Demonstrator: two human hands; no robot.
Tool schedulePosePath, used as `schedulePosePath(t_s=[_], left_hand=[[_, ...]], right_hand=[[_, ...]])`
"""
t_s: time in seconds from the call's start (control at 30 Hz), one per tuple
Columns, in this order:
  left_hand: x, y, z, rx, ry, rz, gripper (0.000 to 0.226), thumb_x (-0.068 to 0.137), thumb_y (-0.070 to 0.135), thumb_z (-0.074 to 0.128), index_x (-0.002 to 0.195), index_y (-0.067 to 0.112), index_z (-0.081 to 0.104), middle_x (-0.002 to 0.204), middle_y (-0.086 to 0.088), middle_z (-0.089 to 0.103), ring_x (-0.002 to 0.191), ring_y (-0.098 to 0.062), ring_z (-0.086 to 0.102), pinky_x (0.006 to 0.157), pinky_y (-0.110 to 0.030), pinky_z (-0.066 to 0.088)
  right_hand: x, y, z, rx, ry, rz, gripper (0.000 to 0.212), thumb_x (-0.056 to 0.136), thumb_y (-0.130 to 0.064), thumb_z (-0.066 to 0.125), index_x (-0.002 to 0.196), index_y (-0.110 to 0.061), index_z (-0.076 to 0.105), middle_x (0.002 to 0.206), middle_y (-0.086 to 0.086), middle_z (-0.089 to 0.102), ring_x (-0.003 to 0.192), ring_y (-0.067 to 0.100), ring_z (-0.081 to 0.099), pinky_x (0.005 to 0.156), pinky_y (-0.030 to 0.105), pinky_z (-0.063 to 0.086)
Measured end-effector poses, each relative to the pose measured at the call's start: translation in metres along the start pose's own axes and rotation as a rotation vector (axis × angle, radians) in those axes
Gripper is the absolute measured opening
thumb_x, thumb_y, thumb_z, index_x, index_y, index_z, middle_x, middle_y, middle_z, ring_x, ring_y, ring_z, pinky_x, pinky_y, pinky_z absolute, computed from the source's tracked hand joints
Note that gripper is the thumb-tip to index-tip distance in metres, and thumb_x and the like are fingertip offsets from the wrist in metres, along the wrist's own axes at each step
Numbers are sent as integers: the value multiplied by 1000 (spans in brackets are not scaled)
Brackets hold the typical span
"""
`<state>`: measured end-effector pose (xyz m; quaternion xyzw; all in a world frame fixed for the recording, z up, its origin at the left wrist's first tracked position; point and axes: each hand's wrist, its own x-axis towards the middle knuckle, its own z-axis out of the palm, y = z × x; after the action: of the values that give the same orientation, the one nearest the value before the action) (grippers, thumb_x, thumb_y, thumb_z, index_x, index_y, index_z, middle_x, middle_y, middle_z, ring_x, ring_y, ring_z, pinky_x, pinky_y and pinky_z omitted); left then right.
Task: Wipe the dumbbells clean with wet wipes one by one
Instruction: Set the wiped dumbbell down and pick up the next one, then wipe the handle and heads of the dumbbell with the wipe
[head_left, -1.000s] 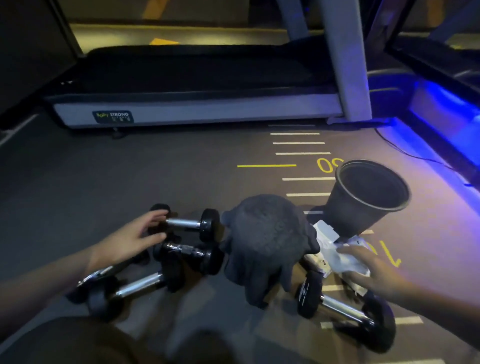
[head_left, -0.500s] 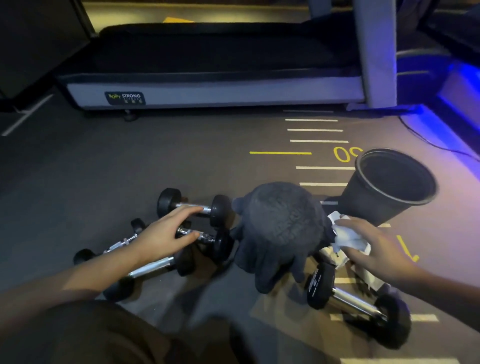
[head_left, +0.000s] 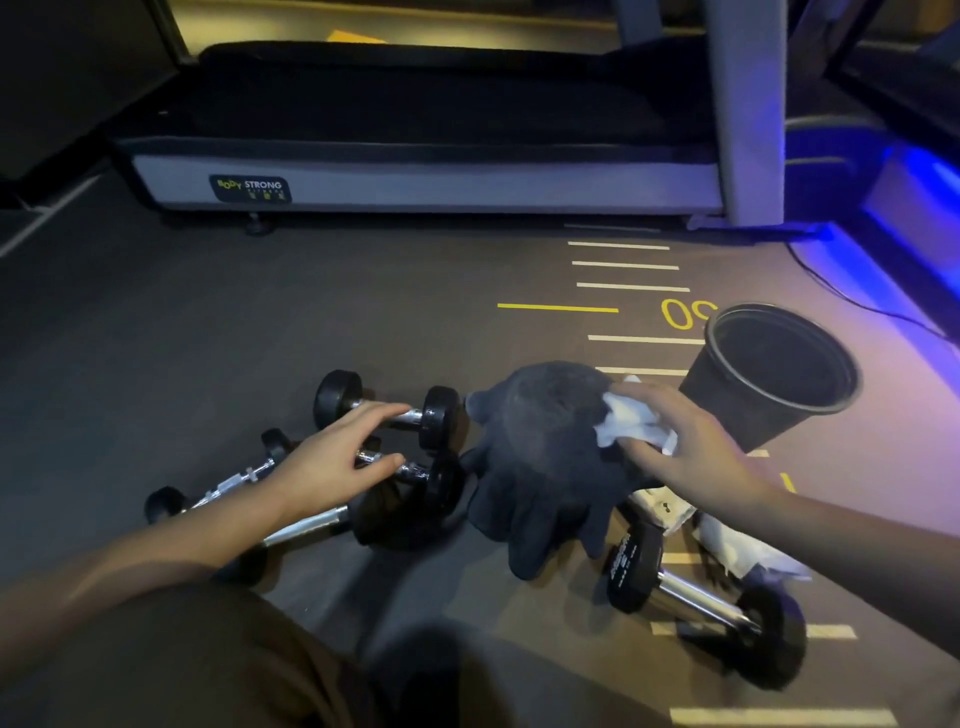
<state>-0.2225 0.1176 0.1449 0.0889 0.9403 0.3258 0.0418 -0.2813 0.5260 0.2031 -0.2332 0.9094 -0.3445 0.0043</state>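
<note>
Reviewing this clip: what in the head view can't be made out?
- Dark cloth-covered lump: what's beneath is hidden.
- Left hand covers the dumbbell handles; contact unclear.
- Wipe packet: label hidden by right hand.
- Bin interior: too dark.

The handles of two dumbbells (head_left: 415, 470) are partly covered by the left hand (head_left: 332, 462). A dark cloth-draped object (head_left: 540, 457) is concealed entirely, and the wipe packet (head_left: 670, 512) behind it is mostly hidden. The treadmill (head_left: 415, 176) is cut off at the top edge. The right hand (head_left: 696, 447) is blurred.
</note>
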Motion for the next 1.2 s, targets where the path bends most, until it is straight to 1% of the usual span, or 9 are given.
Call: schedulePosePath(t_s=[0.17,0.27,0.33,0.5,0.77,0.87,0.97,1.07,1.2], left_hand=[[-17,-18,-8,2,19,-20,63,88,60,53,146,44,37,146,31,39,133,3,44,110,-29,41],[-30,-35,-15,14,39,-67,59,94,43,63,148,40,38,147,28,39,133,3,43,107,-21,37],[-41,-50,-20,9,50,-108,59,95,40,63,148,39,38,147,27,40,132,2,44,107,-24,39],[-75,-93,-30,-13,75,-224,59,91,55,56,145,42,39,141,27,42,124,-3,52,105,-33,45],[-117,-155,-17,-70,103,-319,74,85,60,50,149,23,42,147,8,44,139,-7,40,118,-29,31],[-125,-179,-2,-125,130,-441,74,84,55,59,149,26,39,148,9,39,140,-7,36,120,-32,28],[-129,-196,17,-185,131,-608,73,88,37,73,151,25,38,149,2,37,139,-17,39,117,-32,31],[-129,-204,33,-247,102,-695,81,85,30,78,153,25,34,153,-3,29,138,-21,42,112,-27,32],[-123,-207,45,-327,114,-757,95,77,26,85,154,32,31,153,-6,28,137,-22,42,106,-20,28]], right_hand=[[31,-43,52,95,-36,-74,50,87,-17,69,135,-26,56,145,-12,48,140,0,36,112,22,30],[42,-68,89,163,-84,-97,50,86,-17,69,134,-27,57,144,-13,48,139,-2,35,112,19,29],[47,-83,114,210,-117,-84,50,86,-14,68,133,-28,57,143,-15,48,138,-3,36,110,16,28],[59,-109,178,268,-156,-77,50,85,-11,69,132,-24,59,141,-15,49,137,-4,37,112,14,26],[67,-109,284,278,-315,31,50,86,-19,70,134,-24,58,142,-11,48,136,-1,39,113,19,29],[73,-109,315,263,-320,93,48,85,-19,70,132,-23,58,137,-12,51,132,2,42,110,11,27],[76,-106,337,269,-300,208,49,85,-19,71,132,-23,58,136,-13,51,129,4,44,112,22,31],[77,-102,352,246,-323,284,55,86,-23,71,138,-21,52,145,-6,46,135,9,39,114,28,30],[74,-100,366,204,-375,278,67,85,-26,73,144,-28,41,155,-11,24,145,2,17,111,18,19]])
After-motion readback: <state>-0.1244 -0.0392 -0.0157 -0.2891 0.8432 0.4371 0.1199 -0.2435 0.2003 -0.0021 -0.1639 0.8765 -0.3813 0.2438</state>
